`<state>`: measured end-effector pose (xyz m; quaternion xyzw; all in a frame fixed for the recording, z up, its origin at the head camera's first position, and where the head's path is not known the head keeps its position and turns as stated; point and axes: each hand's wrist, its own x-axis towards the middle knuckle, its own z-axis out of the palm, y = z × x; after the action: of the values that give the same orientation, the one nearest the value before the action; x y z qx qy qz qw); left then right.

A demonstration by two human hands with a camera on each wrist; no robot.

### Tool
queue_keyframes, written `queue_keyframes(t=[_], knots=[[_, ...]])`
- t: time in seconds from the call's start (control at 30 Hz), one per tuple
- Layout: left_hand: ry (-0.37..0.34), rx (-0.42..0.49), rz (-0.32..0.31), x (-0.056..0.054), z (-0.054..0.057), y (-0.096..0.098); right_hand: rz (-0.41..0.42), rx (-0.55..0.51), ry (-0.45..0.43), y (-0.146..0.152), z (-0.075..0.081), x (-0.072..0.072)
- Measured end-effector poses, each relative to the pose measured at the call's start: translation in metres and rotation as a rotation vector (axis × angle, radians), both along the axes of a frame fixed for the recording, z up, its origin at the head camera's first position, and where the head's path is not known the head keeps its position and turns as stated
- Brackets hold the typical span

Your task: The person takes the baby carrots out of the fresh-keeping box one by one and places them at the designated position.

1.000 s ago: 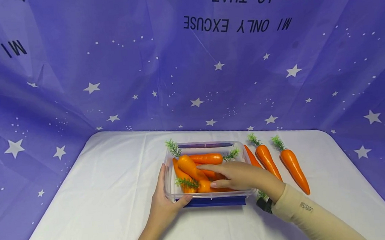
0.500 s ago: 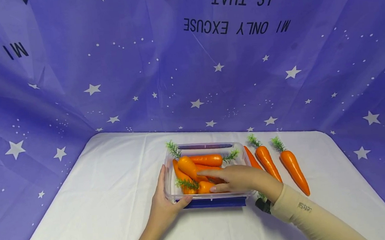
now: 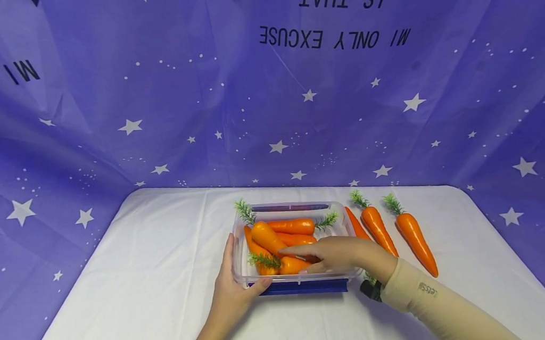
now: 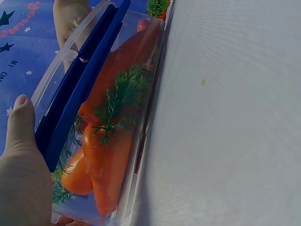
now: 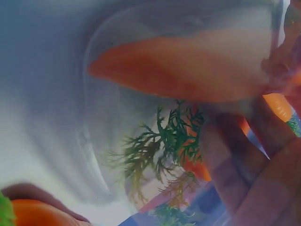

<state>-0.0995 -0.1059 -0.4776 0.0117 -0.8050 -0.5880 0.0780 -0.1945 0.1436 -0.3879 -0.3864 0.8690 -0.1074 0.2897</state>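
Gripping the box [image 3: 297, 278] at left, the left hand [image 3: 232, 289] had its thumb on the near rim; the right hand [image 3: 341, 252] lay over carrots [image 3: 292, 265] inside, fingers apart.

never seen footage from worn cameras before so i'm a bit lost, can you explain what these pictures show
There is no machine here, only a person working bare-handed. The wide picture comes from a camera worn on the head; the other two come from one camera on each wrist, seeing that hand's work up close. A white cloth-covered table bears a clear rectangular plastic box with blue flaps, which contains several glossy orange carrots with feathery green tops. Three more carrots lie to the right of it. The left hand holds the box at its near left corner. The right hand reaches inside, over the carrots; whether it grips one is hard to tell.
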Motion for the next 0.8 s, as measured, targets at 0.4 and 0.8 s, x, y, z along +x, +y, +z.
queue_keyframes(t=[0.4,0.8], knots=[[0.014,-0.001,-0.009,-0.0005,0.0012,0.0003,0.013,-0.067,-0.083,-0.0006,-0.0047,-0.0049],[0.013,-0.010,0.004,-0.0012,-0.0012,0.0011,-0.019,-0.179,-0.083,0.0027,-0.0080,-0.0037]])
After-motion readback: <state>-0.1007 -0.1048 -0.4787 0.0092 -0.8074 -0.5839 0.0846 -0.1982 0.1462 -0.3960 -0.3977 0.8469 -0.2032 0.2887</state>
